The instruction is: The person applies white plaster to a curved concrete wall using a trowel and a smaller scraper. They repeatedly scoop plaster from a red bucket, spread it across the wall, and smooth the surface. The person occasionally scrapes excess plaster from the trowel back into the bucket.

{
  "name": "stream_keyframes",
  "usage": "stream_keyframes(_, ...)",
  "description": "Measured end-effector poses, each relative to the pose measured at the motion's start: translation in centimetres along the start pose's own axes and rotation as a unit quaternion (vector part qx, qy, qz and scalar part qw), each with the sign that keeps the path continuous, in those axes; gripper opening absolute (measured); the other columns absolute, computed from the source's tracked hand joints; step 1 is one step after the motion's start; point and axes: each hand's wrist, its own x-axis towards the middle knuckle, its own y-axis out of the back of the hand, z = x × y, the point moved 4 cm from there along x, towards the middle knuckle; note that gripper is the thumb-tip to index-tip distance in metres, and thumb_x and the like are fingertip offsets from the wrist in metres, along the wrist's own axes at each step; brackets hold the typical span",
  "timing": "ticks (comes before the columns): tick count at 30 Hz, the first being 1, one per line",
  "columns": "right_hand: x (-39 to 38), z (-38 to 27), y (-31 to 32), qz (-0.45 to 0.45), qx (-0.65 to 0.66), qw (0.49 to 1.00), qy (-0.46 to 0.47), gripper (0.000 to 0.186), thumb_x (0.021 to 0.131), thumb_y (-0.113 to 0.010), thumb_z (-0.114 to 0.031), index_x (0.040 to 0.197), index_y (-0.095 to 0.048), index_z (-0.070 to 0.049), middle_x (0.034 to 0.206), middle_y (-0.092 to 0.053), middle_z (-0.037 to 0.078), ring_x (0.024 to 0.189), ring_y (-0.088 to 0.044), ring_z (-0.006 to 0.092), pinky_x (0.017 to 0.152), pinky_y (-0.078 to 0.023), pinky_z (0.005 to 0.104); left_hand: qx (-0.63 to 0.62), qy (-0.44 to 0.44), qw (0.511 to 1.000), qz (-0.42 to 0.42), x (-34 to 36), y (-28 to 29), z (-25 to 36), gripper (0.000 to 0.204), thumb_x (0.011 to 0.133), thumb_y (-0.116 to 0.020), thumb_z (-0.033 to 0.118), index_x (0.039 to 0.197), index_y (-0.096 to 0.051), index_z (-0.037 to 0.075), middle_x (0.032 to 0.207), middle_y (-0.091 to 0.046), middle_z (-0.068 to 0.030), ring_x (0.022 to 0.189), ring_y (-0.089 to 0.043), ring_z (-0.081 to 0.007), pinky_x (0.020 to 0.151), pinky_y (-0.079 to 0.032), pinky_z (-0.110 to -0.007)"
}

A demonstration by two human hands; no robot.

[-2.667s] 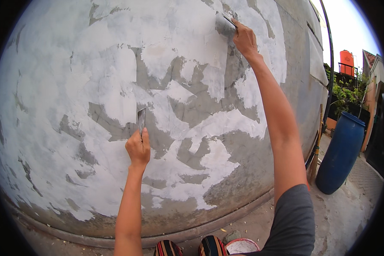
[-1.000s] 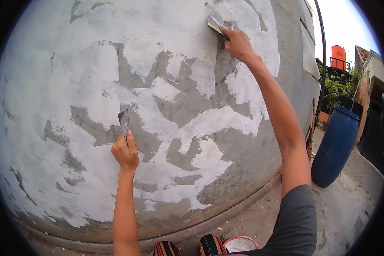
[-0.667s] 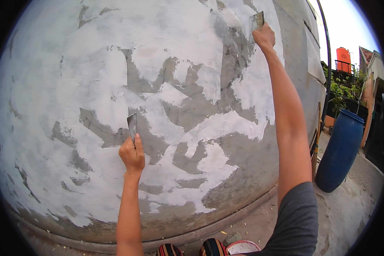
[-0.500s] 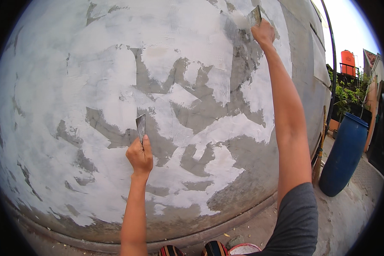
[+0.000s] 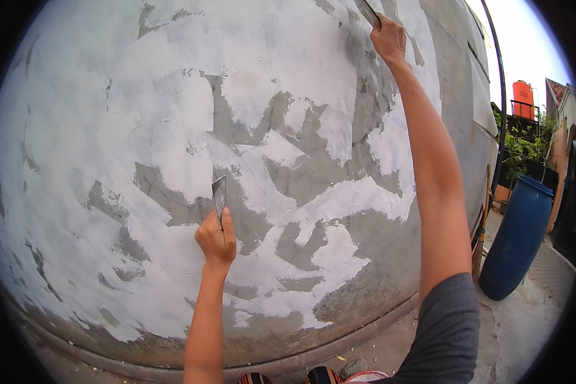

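Note:
A grey wall (image 5: 377,240) fills most of the view, covered in uneven patches of white filler (image 5: 275,54). High on the right, my right hand (image 5: 390,40) grips a putty knife (image 5: 367,11) whose blade is tilted against the wall, near a bare dark strip. Lower and left of centre, my left hand (image 5: 216,238) is closed round the handle of a second putty knife (image 5: 219,192), blade pointing up. That blade shows some grey-white residue. Whether it touches the wall, I cannot tell.
To the right a blue plastic barrel (image 5: 517,237) stands on the pavement. A rim of a bucket (image 5: 367,376) shows at the bottom edge beside my knees (image 5: 322,376). Wooden poles (image 5: 482,224) lean by the wall's corner. Farther off are plants and an orange tank (image 5: 523,99).
My right hand has moved slightly up and left, and its blade has turned to lean left, seen nearly edge-on. The left hand stays almost in place, its knife slightly turned.

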Motion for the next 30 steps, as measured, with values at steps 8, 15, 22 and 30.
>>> stream_keyframes(8, -4.9, -3.1, -3.4, -0.054, 0.033, 0.993, 0.095, 0.045, 0.077, -0.056, -0.006, 0.12, -0.066, -0.013, 0.101, -0.067, 0.022, 0.097, -0.064, 0.0376, 0.087, -0.051, 0.0422, -0.007, 0.011, 1.0, 0.0, -0.1, -0.7, 0.5, 0.039, 0.098, -0.046, 0.023, 0.066, -0.052, 0.002, 0.056, -0.05, -0.0145, 0.047, -0.048, -0.0317, 0.046, -0.036, -0.04)
stream_keyframes(15, 0.2, 2.5, 1.5, -0.007, -0.018, 0.999, -0.034, 0.035, 0.081, -0.057, -0.017, 0.113, -0.066, -0.005, 0.103, -0.068, 0.02, 0.1, -0.064, 0.0373, 0.086, -0.05, 0.044, -0.008, 0.014, 1.0, 0.018, 0.0, -0.4, 0.8, 0.04, 0.098, -0.047, 0.023, 0.065, -0.051, 0.002, 0.055, -0.049, -0.0141, 0.046, -0.047, -0.0313, 0.046, -0.035, -0.04)
stream_keyframes(22, 1.7, 1.9, -1.3, -0.079, -0.051, 0.991, -0.096, 0.036, 0.07, -0.058, -0.019, 0.102, -0.07, -0.007, 0.1, -0.069, 0.021, 0.1, -0.064, 0.0378, 0.088, -0.05, 0.0432, 0.035, 0.003, 0.999, 0.009, -0.1, -0.7, 0.6, 0.04, 0.097, -0.048, 0.024, 0.064, -0.05, 0.003, 0.055, -0.049, -0.0151, 0.046, -0.047, -0.0323, 0.045, -0.035, -0.039)
stream_keyframes(30, -1.6, -4.5, -1.5, -0.068, 0.051, 0.993, 0.088, 0.04, 0.074, -0.057, -0.012, 0.113, -0.069, -0.01, 0.094, -0.068, 0.022, 0.092, -0.065, 0.038, 0.086, -0.05, 0.0426, 0.033, -0.003, 0.999, 0.029, 0.0, -0.2, 1.0, 0.038, 0.097, -0.049, 0.024, 0.065, -0.051, 0.003, 0.056, -0.05, -0.0146, 0.047, -0.048, -0.0327, 0.045, -0.036, -0.04)
